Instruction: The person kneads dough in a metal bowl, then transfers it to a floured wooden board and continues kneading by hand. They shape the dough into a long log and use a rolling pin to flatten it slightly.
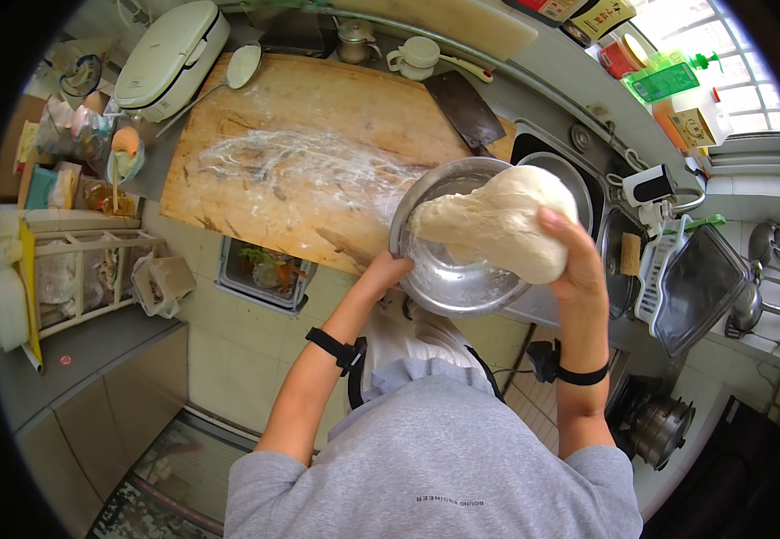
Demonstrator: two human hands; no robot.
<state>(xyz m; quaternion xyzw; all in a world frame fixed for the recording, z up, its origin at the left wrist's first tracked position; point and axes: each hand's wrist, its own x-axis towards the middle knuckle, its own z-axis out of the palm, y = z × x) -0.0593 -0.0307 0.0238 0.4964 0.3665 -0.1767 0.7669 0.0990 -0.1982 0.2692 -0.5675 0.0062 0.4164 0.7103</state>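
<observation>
My right hand (578, 252) grips a large lump of pale dough (521, 215) on its right side. The dough is lifted over a metal mixing bowl (457, 300), and its stretched left end reaches down inside the left wall. Whether that end still sticks to the metal I cannot tell. At the bowl's lower left rim my left hand (393, 269) holds on, most of its fingers hidden. Dough bits cling to the inner wall. Under the bowl's left part lies a big wooden board (295, 87), dusted with flour (309, 162) across its middle.
A cleaver (464, 111) rests on the board's far right corner. A spoon heaped with white powder (243, 66) lies at its upper left, beside a white appliance (167, 57). Right of the bowl is a sink holding another metal basin (575, 178). A bin (262, 273) stands below the board.
</observation>
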